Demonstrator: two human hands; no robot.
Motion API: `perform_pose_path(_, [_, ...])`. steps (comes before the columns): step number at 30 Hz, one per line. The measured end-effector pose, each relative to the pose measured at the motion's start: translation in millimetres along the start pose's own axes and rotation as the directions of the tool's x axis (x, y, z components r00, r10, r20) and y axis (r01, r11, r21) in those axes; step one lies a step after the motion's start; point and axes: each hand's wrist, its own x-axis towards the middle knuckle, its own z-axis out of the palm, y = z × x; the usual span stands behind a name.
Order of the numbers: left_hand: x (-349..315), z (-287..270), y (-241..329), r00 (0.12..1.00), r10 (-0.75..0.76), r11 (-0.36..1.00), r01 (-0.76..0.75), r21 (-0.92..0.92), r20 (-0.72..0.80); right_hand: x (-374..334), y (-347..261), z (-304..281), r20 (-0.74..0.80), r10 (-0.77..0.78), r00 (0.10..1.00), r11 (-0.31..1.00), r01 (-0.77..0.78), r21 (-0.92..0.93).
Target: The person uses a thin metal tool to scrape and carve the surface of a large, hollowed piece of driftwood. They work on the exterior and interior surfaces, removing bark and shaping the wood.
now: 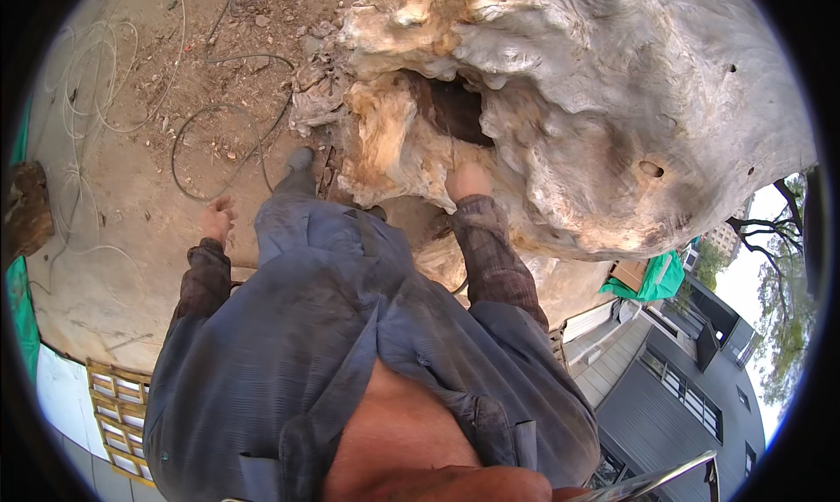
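A huge pale, weathered wood trunk (pixel 604 126) with a gnarled surface fills the upper right, and a dark hollow (pixel 459 108) opens in it. My right hand (pixel 470 182) is closed at the lower lip of this hollow. From its fist a thin, rod-like tool (pixel 452 145) points up into the opening; its far end is lost in the shade. Out to the left, away from the wood, my left hand (pixel 219 218) hangs over the ground with loosely bent fingers apart and nothing in it.
Dark hose (pixel 179 156) and pale cable (pixel 114 91) lie in loops on the dirt at left, among wood chips. A wooden lattice (pixel 118 419) is at lower left. Green sheeting (pixel 661 276) and a grey building (pixel 674 388) show at right.
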Motion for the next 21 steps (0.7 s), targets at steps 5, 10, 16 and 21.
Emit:
perform_pose_path(5, [-14.5,6.0,25.6,1.0,-0.003,1.0,0.003,-0.006,0.008,-12.4,7.2,-1.2,-0.02,0.101,0.995,0.983,-0.096,0.158])
perform_pose_path(10, [-13.1,8.3,27.2,0.998,-0.017,0.999,0.018,-0.028,0.052,-10.4,40.3,14.5,0.076,0.182,0.98,0.968,-0.192,0.159])
perform_pose_path(16, [-5.7,7.2,24.5,0.999,0.007,1.0,-0.007,0.002,0.039,-20.5,42.2,13.3,0.108,0.188,0.976,0.958,-0.206,0.199])
perform_pose_path(21, [-3.5,5.0,22.6,1.0,0.025,1.0,-0.025,0.008,0.007,-20.3,44.2,20.3,0.143,0.191,0.971,0.917,-0.228,0.326])
